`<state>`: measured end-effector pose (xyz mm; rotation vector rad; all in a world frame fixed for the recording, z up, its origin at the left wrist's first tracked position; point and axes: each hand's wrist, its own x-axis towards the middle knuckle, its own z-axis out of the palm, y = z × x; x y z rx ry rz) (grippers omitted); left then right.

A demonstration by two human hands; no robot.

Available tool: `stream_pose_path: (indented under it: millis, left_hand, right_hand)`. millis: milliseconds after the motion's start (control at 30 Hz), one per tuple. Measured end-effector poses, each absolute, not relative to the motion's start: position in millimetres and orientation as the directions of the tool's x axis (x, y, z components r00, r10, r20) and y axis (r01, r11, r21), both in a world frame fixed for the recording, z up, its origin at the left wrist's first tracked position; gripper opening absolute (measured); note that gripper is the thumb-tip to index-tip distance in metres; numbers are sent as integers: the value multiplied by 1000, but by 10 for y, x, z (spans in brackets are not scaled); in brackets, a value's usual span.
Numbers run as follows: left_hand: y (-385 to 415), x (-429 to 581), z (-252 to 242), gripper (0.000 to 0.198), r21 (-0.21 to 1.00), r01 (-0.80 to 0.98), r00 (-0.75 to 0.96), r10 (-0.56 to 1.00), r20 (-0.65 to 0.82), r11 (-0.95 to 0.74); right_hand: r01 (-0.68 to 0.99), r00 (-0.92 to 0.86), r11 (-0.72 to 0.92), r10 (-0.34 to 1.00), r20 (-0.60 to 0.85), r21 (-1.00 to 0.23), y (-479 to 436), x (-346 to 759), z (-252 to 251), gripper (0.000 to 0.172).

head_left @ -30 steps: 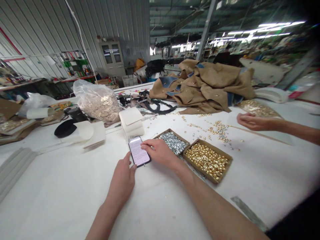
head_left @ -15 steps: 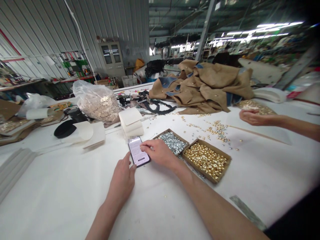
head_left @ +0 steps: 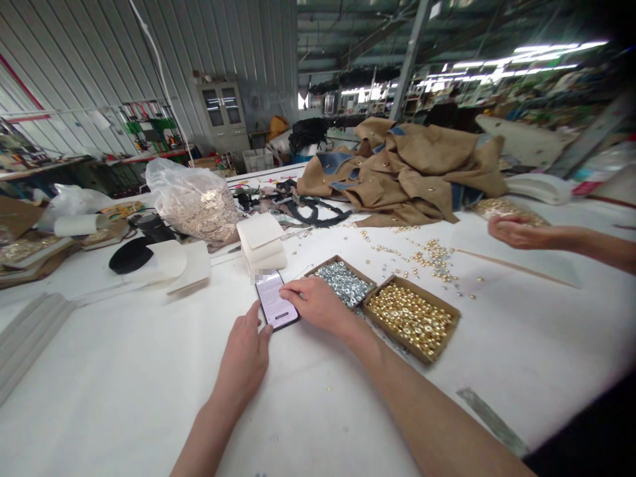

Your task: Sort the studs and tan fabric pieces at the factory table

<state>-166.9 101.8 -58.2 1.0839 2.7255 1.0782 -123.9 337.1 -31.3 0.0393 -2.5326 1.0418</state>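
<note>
A smartphone (head_left: 275,301) lies flat on the white table with its screen lit. My right hand (head_left: 318,305) rests with its fingertips on the screen, and my left hand (head_left: 243,351) sits at the phone's lower left edge, its fingers apart. Just past my right hand stand a cardboard tray of silver metal rings (head_left: 342,283) and a cardboard tray of gold eyelets (head_left: 410,320). Neither hand holds anything. A co-worker's hand (head_left: 519,232) hovers at the right, near a heap of gold pieces (head_left: 507,208).
Loose gold studs (head_left: 432,258) lie scattered beyond the trays. Behind them is a tan coat with blue patches (head_left: 402,175). A stack of white pads (head_left: 261,242) and a clear bag of pale metal pieces (head_left: 196,209) stand to the far left on the long white table (head_left: 124,371).
The co-worker's hand has moved right, away from the scattered studs. My own hands have stayed almost still at the phone.
</note>
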Motion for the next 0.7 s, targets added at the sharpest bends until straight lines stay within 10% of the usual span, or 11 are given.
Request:
stream_pose_path:
  millis: [700]
  left_hand:
    - [1028, -1663, -386, 33, 666, 603, -797, 368, 479, 440]
  right_hand:
    - [-213, -925, 687, 88, 370, -695, 3386, -1214, -263, 22]
